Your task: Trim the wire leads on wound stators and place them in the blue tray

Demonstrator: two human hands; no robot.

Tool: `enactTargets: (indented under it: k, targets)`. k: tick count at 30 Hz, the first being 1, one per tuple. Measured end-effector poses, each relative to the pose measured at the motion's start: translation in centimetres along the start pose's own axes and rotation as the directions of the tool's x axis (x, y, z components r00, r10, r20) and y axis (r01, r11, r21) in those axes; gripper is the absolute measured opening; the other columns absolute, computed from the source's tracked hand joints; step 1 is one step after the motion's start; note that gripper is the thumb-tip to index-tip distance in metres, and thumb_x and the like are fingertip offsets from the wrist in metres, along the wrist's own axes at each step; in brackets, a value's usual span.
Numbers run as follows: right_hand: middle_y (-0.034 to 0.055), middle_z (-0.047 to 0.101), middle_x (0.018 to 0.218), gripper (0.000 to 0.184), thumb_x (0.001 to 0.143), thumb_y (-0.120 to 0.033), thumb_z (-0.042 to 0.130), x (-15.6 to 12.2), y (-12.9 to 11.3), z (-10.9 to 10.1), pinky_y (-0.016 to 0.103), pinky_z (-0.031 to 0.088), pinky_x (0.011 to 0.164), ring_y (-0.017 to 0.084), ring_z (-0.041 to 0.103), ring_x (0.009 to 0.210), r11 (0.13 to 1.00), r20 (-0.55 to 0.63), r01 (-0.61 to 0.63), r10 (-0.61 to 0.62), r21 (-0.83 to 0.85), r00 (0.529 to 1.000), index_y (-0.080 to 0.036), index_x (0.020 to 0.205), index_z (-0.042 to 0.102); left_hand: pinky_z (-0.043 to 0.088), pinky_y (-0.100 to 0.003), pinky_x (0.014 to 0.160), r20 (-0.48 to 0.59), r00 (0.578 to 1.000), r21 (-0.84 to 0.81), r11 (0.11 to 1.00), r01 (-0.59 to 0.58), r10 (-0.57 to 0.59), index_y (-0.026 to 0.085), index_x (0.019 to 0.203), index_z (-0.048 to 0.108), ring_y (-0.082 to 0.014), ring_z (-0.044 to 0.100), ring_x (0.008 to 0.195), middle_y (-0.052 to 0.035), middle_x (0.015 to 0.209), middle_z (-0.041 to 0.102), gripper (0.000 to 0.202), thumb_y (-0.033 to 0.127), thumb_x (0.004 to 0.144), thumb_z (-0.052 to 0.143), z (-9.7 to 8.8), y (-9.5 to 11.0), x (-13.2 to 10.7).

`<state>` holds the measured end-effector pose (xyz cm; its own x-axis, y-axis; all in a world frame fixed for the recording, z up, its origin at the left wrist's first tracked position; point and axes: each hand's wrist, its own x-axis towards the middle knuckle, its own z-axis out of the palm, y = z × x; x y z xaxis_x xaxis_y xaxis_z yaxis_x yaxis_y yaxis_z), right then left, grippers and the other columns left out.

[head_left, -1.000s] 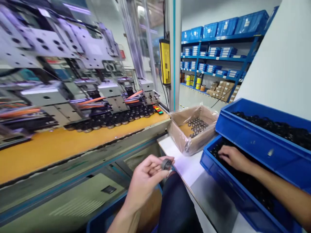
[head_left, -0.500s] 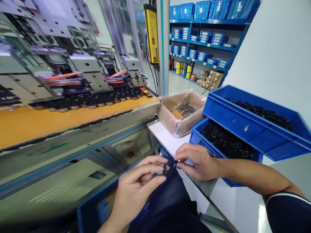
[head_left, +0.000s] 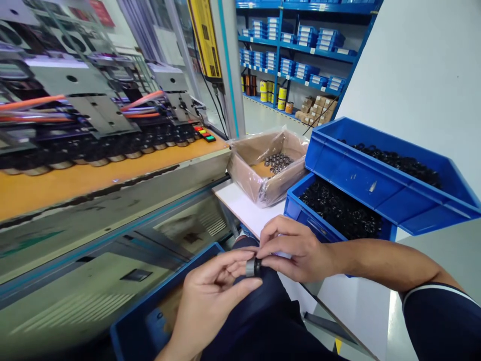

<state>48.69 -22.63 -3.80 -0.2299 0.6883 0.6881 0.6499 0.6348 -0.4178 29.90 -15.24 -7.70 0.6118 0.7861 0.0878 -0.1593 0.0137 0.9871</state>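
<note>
Over my lap, my left hand [head_left: 216, 293] holds a short grey metal ring [head_left: 250, 267] by its edges between thumb and fingers. A small black plastic ring-like piece [head_left: 257, 266] sits against the right face of the metal ring. Pinched on that black piece are the thumb and fingertips of my right hand [head_left: 295, 250], so both hands meet at the parts. The fingertips partly hide the black piece, and I cannot tell how far it sits inside the metal ring.
Right of my hands, two stacked blue bins [head_left: 376, 185] hold many black pieces. A plastic-lined carton [head_left: 255, 188] with metal rings stands behind. At left is a machine bench [head_left: 150, 175] with a row of parts; a blue bin [head_left: 124, 321] lies below it.
My hands have come together, bringing the black piece against the metal ring. The metal ring has turned so its side shows. The head view has shifted slightly right and down.
</note>
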Motion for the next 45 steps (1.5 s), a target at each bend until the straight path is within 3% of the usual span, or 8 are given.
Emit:
enactTargets:
  k: [4, 9, 12, 23, 32, 35, 42, 45]
  targets:
    - [0.008, 0.062, 0.095, 0.009, 0.097, -0.019, 0.053, 0.0, 0.2, 0.2, 0.028, 0.056, 0.08, 0.014, 0.061, 0.087, 1.0, -0.006, 0.012, -0.012, 0.011, 1.0, -0.016, 0.102, 0.06, 0.063, -0.024, 0.07, -0.118, 0.992, -0.037, 0.999, 0.039, -0.044, 0.021, 0.093, 0.079, -0.0193, 0.076, 0.071, -0.003, 0.079, 0.081, 0.042, 0.035, 0.056, 0.094, 1.0, 0.0, -0.4]
    - [0.0125, 0.062, 0.103, 0.024, 0.092, -0.018, 0.056, 0.2, 0.3, 0.2, 0.032, 0.057, 0.084, 0.018, 0.062, 0.095, 0.989, -0.017, 0.145, -0.145, -0.006, 0.989, -0.012, 0.115, 0.054, 0.064, -0.026, 0.071, -0.153, 0.987, -0.059, 0.998, 0.035, -0.043, 0.019, 0.093, 0.078, -0.0205, 0.076, 0.071, -0.0047, 0.08, 0.081, 0.044, 0.039, 0.056, 0.093, 1.4, 0.2, -0.5]
    - [0.0125, 0.063, 0.102, 0.019, 0.092, -0.014, 0.057, 0.3, 0.5, 0.4, 0.032, 0.058, 0.087, 0.018, 0.062, 0.096, 0.972, -0.026, 0.211, -0.215, -0.099, 0.976, -0.012, 0.111, 0.057, 0.063, -0.024, 0.073, -0.175, 0.984, -0.059, 0.998, 0.032, -0.042, 0.02, 0.09, 0.079, -0.0195, 0.077, 0.072, -0.0044, 0.081, 0.081, 0.043, 0.041, 0.055, 0.093, 1.3, 0.3, -0.6]
    - [0.015, 0.066, 0.099, 0.014, 0.095, -0.016, 0.058, 0.4, 0.6, 0.4, 0.033, 0.059, 0.089, 0.018, 0.063, 0.096, 0.941, -0.004, 0.292, -0.297, -0.171, 0.955, -0.005, 0.104, 0.062, 0.062, -0.02, 0.071, -0.186, 0.981, -0.167, 0.986, 0.023, -0.055, 0.024, 0.086, 0.081, -0.0171, 0.077, 0.069, -0.0006, 0.074, 0.08, 0.038, 0.035, 0.053, 0.095, 1.6, 0.5, -0.7]
    - [0.0095, 0.065, 0.084, 0.022, 0.096, -0.021, 0.06, 0.6, 0.5, -0.3, 0.031, 0.061, 0.074, 0.018, 0.063, 0.081, 0.839, 0.039, 0.411, -0.426, -0.358, 0.904, -0.002, 0.102, 0.067, 0.062, -0.018, 0.063, -0.156, 0.985, -0.162, 0.985, 0.052, -0.078, 0.026, 0.083, 0.083, -0.0168, 0.076, 0.061, 0.0002, 0.069, 0.08, 0.038, 0.038, 0.049, 0.096, 1.6, 1.1, -0.8]
    - [0.0085, 0.066, 0.085, 0.021, 0.096, -0.017, 0.058, 0.5, 0.5, -0.4, 0.029, 0.059, 0.069, 0.017, 0.064, 0.078, 0.781, 0.076, 0.46, -0.475, -0.423, 0.877, -0.001, 0.105, 0.067, 0.062, -0.016, 0.065, -0.166, 0.985, -0.147, 0.989, 0.023, -0.048, 0.028, 0.086, 0.083, -0.0152, 0.076, 0.063, 0.0005, 0.075, 0.082, 0.037, 0.032, 0.052, 0.096, 1.4, 0.3, -0.8]
    - [0.0122, 0.069, 0.086, 0.021, 0.097, -0.017, 0.056, 0.6, 0.3, -0.2, 0.031, 0.063, 0.072, 0.019, 0.067, 0.085, 0.803, 0.029, 0.412, -0.444, -0.432, 0.896, 0.0, 0.102, 0.065, 0.062, -0.02, 0.078, -0.132, 0.988, -0.288, 0.95, -0.12, 0.085, 0.029, 0.096, 0.079, -0.0187, 0.079, 0.086, -0.0024, 0.097, 0.083, 0.032, 0.018, 0.067, 0.088, 2.0, -2.6, -0.4]
    - [0.0151, 0.071, 0.089, 0.015, 0.095, -0.009, 0.053, 0.6, -0.1, -0.3, 0.03, 0.063, 0.083, 0.019, 0.068, 0.091, 0.874, -0.033, 0.358, -0.39, -0.328, 0.92, 0.0, 0.097, 0.065, 0.063, -0.021, 0.078, -0.14, 0.964, -0.073, 0.969, -0.238, 0.226, 0.031, 0.104, 0.077, -0.0188, 0.079, 0.087, -0.0014, 0.101, 0.082, 0.041, 0.014, 0.068, 0.086, 1.3, -2.1, -0.1]
